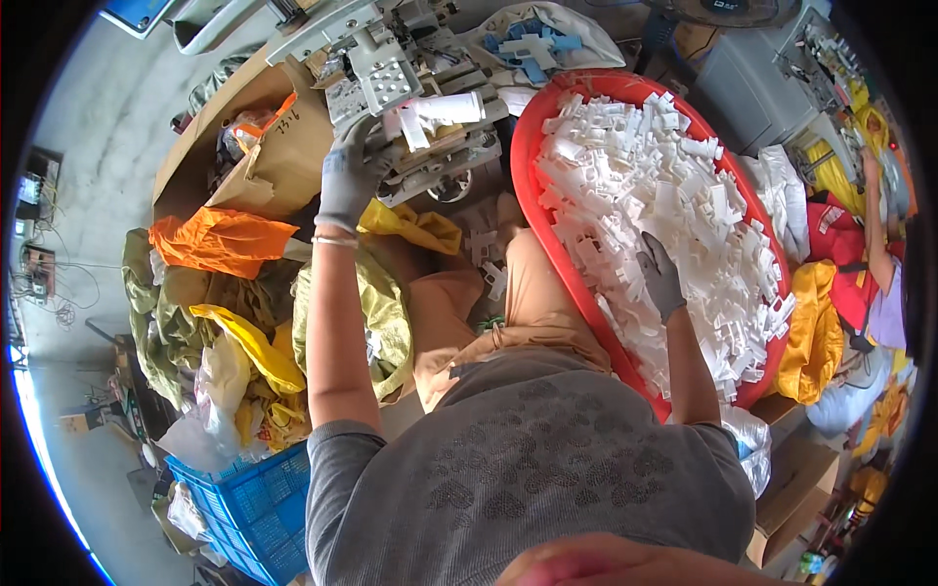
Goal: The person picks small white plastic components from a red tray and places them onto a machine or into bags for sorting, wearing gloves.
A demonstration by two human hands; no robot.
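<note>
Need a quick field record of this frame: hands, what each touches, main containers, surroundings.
left hand: gloved left hand, resting on the metal jig on the work stand, fingers spread
right hand: gloved right hand, reaching into the white plastic parts; grasp unclear
container: red basin, heaped full of those parts
left side: cardboard box, orange bag, yellow-green sacks
lower left: blue crate
far right: another person's arm
</note>
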